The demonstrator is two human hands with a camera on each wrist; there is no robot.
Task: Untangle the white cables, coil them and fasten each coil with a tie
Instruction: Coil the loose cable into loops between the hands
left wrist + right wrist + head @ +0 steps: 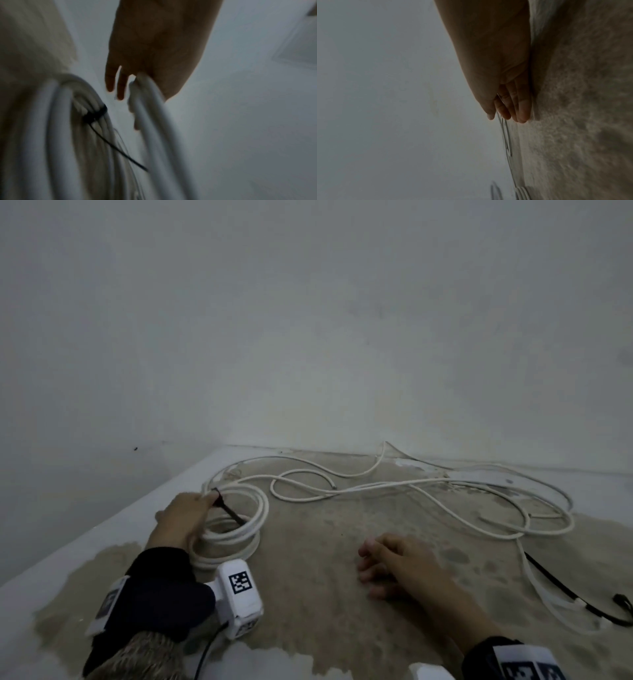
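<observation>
A coil of white cable (239,530) lies at the left of the beige surface, bound by a black tie (228,507) whose loose tail sticks out. My left hand (200,503) grips the coil's left side next to the tie. In the left wrist view, several turns of the coil (150,121) run between thumb and fingers of my left hand (145,96), and the black tie (95,115) cinches the other side. Loose white cables (411,486) sprawl tangled across the back and right. My right hand (380,568) (505,117) rests relaxed on the surface and holds nothing.
Another black tie (561,590) lies at the right edge beside a white cable end. A grey wall (308,337) rises right behind the worn surface (325,594), whose white rim drops off along the left.
</observation>
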